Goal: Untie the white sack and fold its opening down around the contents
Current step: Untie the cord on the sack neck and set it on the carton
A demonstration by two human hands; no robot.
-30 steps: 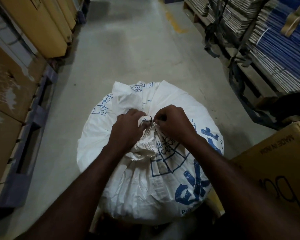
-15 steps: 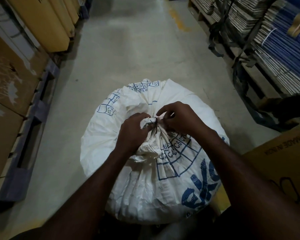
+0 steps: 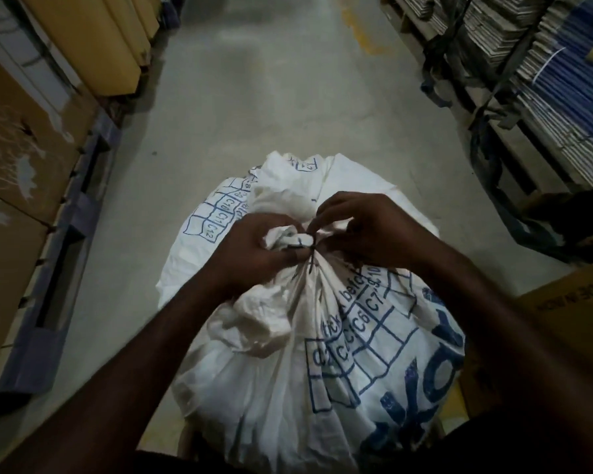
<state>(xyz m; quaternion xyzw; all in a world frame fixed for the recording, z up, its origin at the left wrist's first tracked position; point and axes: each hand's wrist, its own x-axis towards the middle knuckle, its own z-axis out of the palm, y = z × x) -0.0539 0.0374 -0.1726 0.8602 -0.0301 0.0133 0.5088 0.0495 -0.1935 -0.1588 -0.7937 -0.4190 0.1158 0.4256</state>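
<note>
Sack (image 3: 288,354) is soft, bulky, probably heavy. Bunched neck (image 3: 285,237) is gripped by left hand (image 3: 254,248); thin dark tie (image 3: 310,249) is apparently pinched by right hand (image 3: 367,230) fingers.

The bulging white sack (image 3: 288,354), printed with blue lettering, is stood upright, its gathered neck bound by a dark tie (image 3: 308,249).

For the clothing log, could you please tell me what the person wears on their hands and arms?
Nothing shows on either. The left hand and right hand are bare, with no gloves, and no rings can be made out in the dim light. Both forearms are bare to the bottom edge of the picture: no sleeves, watch or wristband in view. Only a dark garment shows at that edge.
</note>
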